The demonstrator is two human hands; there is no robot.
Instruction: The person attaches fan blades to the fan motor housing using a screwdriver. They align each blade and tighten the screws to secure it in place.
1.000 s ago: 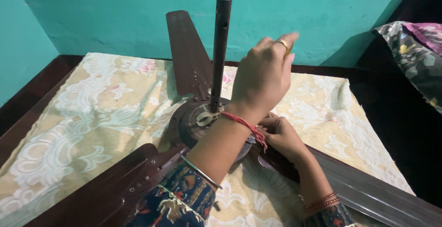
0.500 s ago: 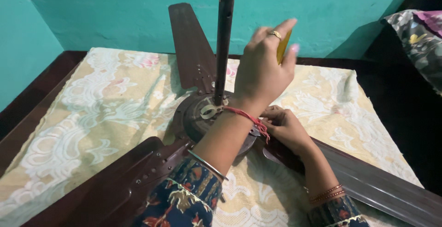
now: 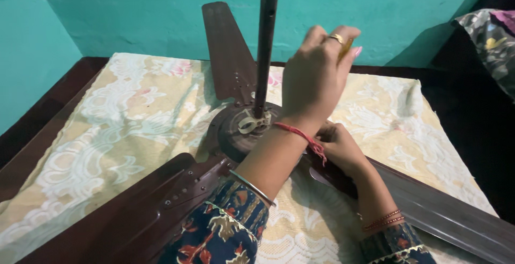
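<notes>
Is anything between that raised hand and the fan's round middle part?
Nothing visible. The left hand, gripping a yellow tool, hangs above the motor hub; the upright rod stands just beside it. The right hand rests at the hub's edge.

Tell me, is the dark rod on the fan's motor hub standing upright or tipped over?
Upright. The dark rod rises nearly straight from the motor hub, its open top end against the teal wall.

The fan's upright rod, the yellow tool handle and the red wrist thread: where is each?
upright rod (image 3: 264, 39), head view, mid-shaft.
yellow tool handle (image 3: 346, 48), head view, part showing between fingers.
red wrist thread (image 3: 298, 131), head view, strand across wrist.
</notes>
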